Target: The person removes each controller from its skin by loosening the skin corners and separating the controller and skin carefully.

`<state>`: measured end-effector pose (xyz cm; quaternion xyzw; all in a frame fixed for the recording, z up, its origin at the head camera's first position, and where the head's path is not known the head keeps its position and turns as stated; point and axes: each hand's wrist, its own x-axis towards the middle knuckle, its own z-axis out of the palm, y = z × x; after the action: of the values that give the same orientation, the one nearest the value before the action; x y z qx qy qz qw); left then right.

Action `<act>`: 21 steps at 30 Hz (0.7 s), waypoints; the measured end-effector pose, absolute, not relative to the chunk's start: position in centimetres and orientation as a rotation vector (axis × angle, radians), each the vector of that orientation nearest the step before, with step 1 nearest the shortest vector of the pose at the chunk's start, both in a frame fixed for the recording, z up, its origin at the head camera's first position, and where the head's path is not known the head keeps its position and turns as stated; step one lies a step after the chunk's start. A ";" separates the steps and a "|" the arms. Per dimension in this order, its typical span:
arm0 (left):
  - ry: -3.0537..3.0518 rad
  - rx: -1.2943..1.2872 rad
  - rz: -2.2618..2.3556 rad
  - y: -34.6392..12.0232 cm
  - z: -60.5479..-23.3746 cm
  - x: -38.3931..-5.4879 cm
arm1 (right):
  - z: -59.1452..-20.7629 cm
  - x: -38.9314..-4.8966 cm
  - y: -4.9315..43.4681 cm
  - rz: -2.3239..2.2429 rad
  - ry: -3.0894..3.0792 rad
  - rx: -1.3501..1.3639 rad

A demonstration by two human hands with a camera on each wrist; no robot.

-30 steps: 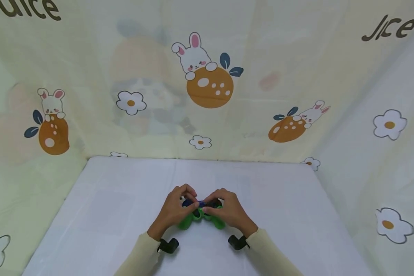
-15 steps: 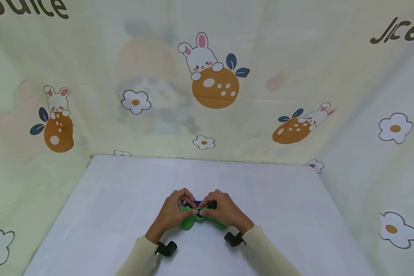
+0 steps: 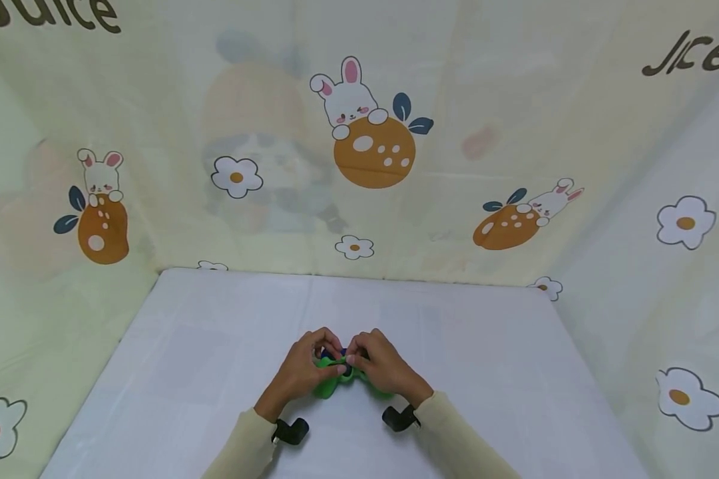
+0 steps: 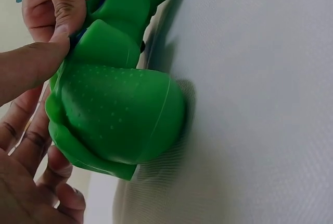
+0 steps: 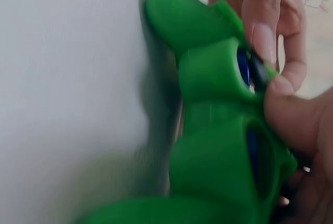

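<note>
A green silicone controller cover (image 4: 114, 114) with two rounded grips and dotted texture lies low over the white tabletop, between both hands. Inside it sits a dark blue game controller (image 5: 243, 67); blue shows through the round openings in the right wrist view. My left hand (image 3: 302, 366) holds the cover's left side, thumb in front and fingers behind. With thumb and fingertips, my right hand (image 3: 386, 364) pinches the cover's upper edge near the middle. Most of the controller is hidden by the cover and fingers.
The white table (image 3: 228, 319) extends around the hands. A printed curtain (image 3: 275, 219) with rabbits, oranges and flowers encloses its back and sides. Each wrist carries a small black camera, such as the right one (image 3: 400, 418).
The cover's green edge has come up over more of the blue controller between the hands. My right hand has shifted left toward the middle; the left hand keeps its hold.
</note>
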<state>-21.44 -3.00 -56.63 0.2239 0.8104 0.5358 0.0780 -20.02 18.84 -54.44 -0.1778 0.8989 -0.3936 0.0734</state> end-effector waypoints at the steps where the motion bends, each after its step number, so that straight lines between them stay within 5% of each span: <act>1: 2.424 0.672 1.600 -2.9 -56.6 -21.5 | -54.4 -20.0 18.8 -1.183 2.706 -0.518; 21: 2.618 0.630 1.485 -2.9 -57.0 -20.0 | -55.2 -19.9 20.1 -1.439 2.514 -0.594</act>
<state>-19.98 -2.86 -57.01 0.2049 0.8509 0.4826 0.0333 -19.90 20.07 -55.20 -0.2001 0.8465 -0.4847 0.0920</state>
